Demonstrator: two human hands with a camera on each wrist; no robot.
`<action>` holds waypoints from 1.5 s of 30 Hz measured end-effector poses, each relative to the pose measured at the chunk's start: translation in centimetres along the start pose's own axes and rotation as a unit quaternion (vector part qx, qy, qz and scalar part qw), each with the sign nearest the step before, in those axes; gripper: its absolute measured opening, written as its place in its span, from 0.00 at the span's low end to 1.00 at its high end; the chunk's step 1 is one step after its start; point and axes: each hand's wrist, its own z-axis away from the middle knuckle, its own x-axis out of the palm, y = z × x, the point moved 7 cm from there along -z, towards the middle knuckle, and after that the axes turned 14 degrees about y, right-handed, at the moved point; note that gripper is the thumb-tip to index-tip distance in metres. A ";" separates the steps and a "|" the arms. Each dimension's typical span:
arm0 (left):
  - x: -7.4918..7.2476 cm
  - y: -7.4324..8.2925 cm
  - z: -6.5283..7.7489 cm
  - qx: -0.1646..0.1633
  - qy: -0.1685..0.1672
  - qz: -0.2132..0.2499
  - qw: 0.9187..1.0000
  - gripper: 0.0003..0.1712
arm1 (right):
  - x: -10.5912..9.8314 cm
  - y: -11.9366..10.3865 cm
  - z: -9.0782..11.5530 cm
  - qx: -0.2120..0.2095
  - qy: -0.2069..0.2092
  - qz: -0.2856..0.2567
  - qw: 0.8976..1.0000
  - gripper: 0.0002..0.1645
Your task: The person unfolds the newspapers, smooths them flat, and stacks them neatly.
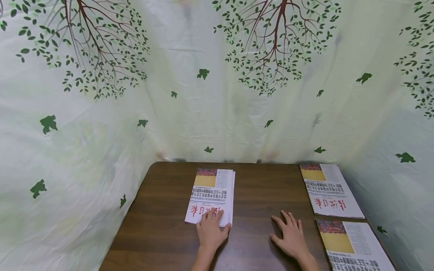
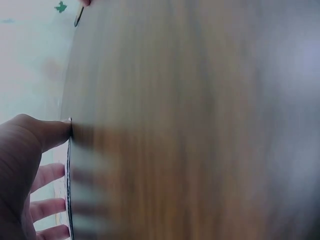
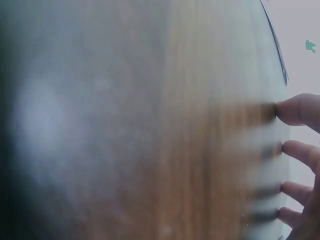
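A folded newspaper (image 1: 213, 188) with red title characters lies on the left-middle part of the brown wooden table (image 1: 162, 233). My left hand (image 1: 211, 231) rests on its near edge, fingers spread over the red title and the thumb at the near right corner. In the left wrist view the fingertips (image 2: 59, 205) lie along the thin newspaper edge. To the right, my right hand (image 1: 289, 237) has its fingers spread with nothing held. The right wrist view has its fingertips (image 3: 290, 187) right at the table surface.
Two more folded newspapers lie along the right side, one at the far corner (image 1: 333, 190) and one nearer (image 1: 356, 244), partly cut off by the frame. A pale curtain (image 1: 234, 124) printed with trees and leaves hangs behind the table and at both sides.
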 end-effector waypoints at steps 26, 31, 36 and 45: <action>1.9 7.9 2.5 0.018 -0.024 -0.013 0.999 0.33 | 0.9 -5.3 -0.5 -0.101 0.140 -0.105 0.979 0.20; 2.2 8.9 2.9 0.024 -0.028 -0.020 0.999 0.34 | 1.0 -5.2 -0.6 -0.095 0.128 -0.101 0.982 0.19; 2.0 10.1 3.1 0.032 -0.010 -0.021 0.999 0.33 | 1.2 -4.4 -0.9 -0.076 0.090 -0.098 0.988 0.19; 2.2 10.9 3.2 0.043 0.023 -0.038 0.998 0.30 | 1.3 -3.7 -1.2 -0.060 0.054 -0.094 0.992 0.19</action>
